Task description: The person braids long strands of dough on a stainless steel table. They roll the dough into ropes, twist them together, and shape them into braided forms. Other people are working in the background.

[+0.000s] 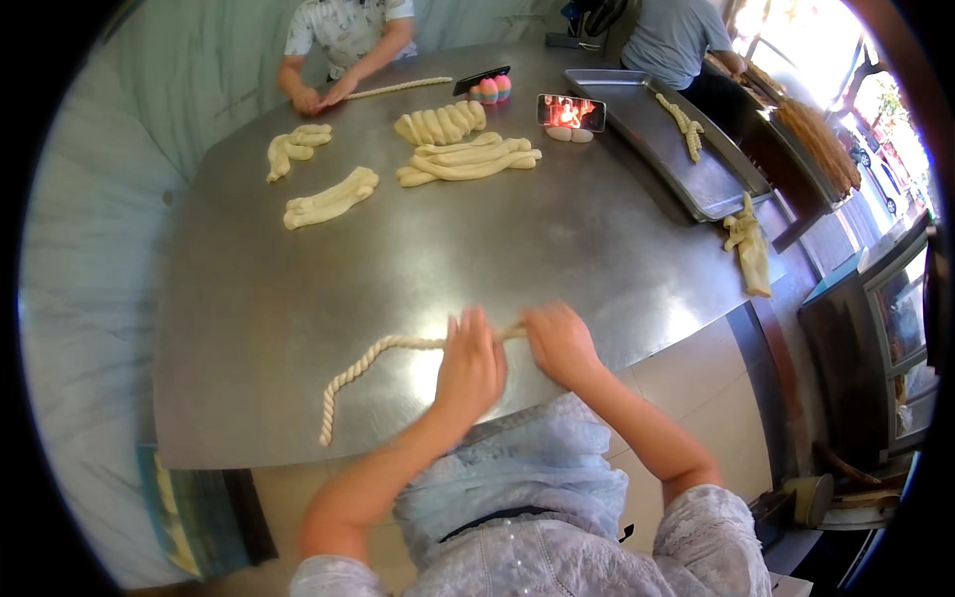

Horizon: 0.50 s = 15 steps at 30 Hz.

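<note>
A twisted rope of pale dough (376, 348) lies on the metal table near its front edge, its tail curving down to the left. My left hand (471, 366) is closed over the rope, thumb side toward the right, slightly blurred. Just to the right, my right hand (562, 345) grips the rope's other end, fingers curled down around it. Between the two hands a short length of dough shows. Both palms are hidden, so the exact grip underneath cannot be seen.
Dough strips (466, 159) lie in bundles on the table (298, 298). At the back left a co-worker's hands (323, 98) handle another dough rope (398, 88). A propped phone (571, 112), a metal tray (716, 184) with braided dough, and a crumpled glove (751, 254) are at the right.
</note>
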Each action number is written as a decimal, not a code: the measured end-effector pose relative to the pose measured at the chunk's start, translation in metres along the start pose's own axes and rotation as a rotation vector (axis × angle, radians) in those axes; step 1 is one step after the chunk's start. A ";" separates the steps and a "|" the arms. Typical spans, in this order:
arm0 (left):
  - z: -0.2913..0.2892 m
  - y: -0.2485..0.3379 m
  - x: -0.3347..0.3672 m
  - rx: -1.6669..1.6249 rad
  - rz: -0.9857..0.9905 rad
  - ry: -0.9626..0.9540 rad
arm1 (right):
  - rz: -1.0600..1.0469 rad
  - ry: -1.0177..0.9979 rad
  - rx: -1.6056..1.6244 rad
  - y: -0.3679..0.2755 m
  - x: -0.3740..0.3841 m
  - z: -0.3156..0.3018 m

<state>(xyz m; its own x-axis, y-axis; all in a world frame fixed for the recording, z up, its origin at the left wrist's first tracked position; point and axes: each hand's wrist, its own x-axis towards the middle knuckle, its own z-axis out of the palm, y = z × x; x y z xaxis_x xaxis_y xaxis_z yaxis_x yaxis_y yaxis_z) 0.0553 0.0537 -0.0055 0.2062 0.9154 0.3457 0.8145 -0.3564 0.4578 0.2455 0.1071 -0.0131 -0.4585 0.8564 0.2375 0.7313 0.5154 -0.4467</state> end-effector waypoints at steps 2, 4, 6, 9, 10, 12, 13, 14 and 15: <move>0.001 -0.017 0.047 0.083 -0.005 0.030 | 0.045 0.090 -0.077 -0.007 0.026 0.002; -0.002 -0.027 0.062 0.324 0.124 0.065 | -0.122 0.338 -0.252 -0.009 0.033 0.001; -0.011 -0.029 0.039 0.191 0.293 -0.125 | -0.282 0.287 -0.266 -0.008 0.017 -0.003; -0.020 -0.010 -0.037 0.006 0.374 -0.305 | -0.411 0.187 -0.181 0.001 -0.037 -0.011; -0.019 -0.004 -0.053 0.025 0.295 -0.296 | -0.448 0.224 -0.100 0.001 -0.045 -0.009; -0.013 0.008 -0.061 0.031 0.240 -0.185 | -0.286 0.148 -0.030 -0.001 -0.047 -0.006; -0.007 0.010 -0.051 0.047 0.203 -0.146 | -0.245 0.147 0.012 -0.004 -0.042 -0.003; -0.001 0.011 -0.033 0.049 0.132 -0.062 | -0.116 0.131 -0.004 -0.008 -0.029 0.001; 0.006 0.008 -0.007 0.059 0.060 -0.020 | -0.023 0.125 -0.030 -0.010 -0.007 0.005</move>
<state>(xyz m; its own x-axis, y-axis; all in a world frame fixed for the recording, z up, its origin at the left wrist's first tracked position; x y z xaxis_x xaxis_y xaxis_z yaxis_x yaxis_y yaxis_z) 0.0636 0.0456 -0.0091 0.2659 0.8966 0.3542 0.8306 -0.3996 0.3879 0.2392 0.0958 -0.0143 -0.4105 0.8404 0.3537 0.7366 0.5343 -0.4146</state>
